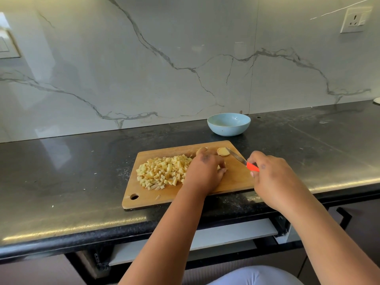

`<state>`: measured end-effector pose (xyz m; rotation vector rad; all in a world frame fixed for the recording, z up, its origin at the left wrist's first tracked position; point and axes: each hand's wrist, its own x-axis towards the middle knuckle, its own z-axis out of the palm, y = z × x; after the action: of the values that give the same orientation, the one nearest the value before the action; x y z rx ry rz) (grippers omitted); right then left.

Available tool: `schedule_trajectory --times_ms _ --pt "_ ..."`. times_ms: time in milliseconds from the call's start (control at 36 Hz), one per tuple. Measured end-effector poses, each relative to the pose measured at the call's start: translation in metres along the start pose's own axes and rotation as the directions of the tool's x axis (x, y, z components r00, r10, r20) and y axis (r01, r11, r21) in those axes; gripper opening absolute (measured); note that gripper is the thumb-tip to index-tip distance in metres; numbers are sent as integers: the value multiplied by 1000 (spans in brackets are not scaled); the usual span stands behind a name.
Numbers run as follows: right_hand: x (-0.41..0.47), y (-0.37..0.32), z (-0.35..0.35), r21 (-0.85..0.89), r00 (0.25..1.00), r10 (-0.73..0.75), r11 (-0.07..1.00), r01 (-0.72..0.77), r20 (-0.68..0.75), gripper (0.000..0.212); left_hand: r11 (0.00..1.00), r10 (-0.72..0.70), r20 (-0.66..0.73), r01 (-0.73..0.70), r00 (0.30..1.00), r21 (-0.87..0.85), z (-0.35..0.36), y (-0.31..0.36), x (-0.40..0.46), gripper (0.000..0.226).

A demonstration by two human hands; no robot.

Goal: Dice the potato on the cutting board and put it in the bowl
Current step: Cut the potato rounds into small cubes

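Diced potato pile [164, 171] is lying on the left half of the cutting board [236, 179]. Left hand [203, 171] is resting palm-down just right of the pile, fingers curled over something mostly hidden; what it is gripping cannot be told. Uncut potato slice [223, 151] is sitting at the board's far edge, beyond both hands, nearer the left. Knife [236, 156] tip is touching that slice, blade running diagonally back to the right hand [271, 177], which is closed around the orange handle. Bowl [228, 124] is standing behind the board, empty.

Blue bowl [228, 124] (knife [244, 161] handle orange)
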<state>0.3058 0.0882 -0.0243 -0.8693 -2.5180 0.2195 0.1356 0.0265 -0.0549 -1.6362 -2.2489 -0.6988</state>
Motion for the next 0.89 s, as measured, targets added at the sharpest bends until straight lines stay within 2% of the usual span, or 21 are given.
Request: schedule_trajectory --times_ms 194,389,611,722,806,889 --pt "1 2 2 3 1000 1 1000 -1 7 16 999 30 -31 -30 999 -14 1 -1 -2 15" --pt "0 0 0 -8 1000 1 1000 0 24 36 1000 24 -85 -25 996 -14 1 1 -3 10" --pt "-1 -3 -5 12 999 19 1000 -20 41 31 999 -46 -106 44 993 -26 0 -2 -1 14" --pt "-2 0 -6 -24 998 22 1000 -20 57 27 991 -116 -30 114 993 -65 0 -6 -1 27" --pt "-4 -1 -6 -45 996 24 999 -21 86 25 989 -116 49 120 992 -89 -1 -7 -1 40" --pt "-5 -4 -6 -22 997 30 999 -29 78 19 993 -99 120 107 988 -56 -2 -5 1 30"
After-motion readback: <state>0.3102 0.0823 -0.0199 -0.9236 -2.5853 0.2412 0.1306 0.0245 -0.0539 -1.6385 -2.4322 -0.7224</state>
